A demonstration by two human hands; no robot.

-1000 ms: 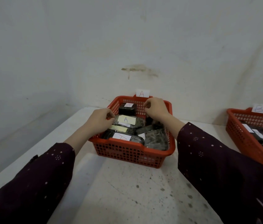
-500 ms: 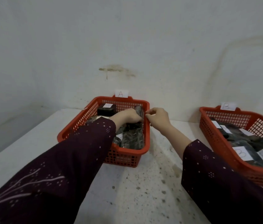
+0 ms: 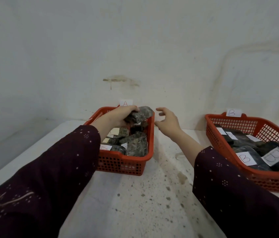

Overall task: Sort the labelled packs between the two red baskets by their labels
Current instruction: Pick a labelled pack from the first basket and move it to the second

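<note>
The left hand (image 3: 118,117) grips a dark mottled plastic pack (image 3: 139,115) above the red plastic A-basket (image 3: 150,134). The right hand (image 3: 167,121) waits spread and empty beside it. Handing over probably comes next.

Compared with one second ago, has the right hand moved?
Yes. The right hand went rightward, from above basket A to outside its right rim.

a bare strip of table (image 3: 168,170) runs up mid-frame between basket a (image 3: 123,166) and basket b (image 3: 272,183), which stand well apart. the right hand (image 3: 168,123) hangs in that gap. the left hand (image 3: 116,117) and its pack (image 3: 141,114) cover basket a's far end. the wall (image 3: 178,74) closes the back.
</note>
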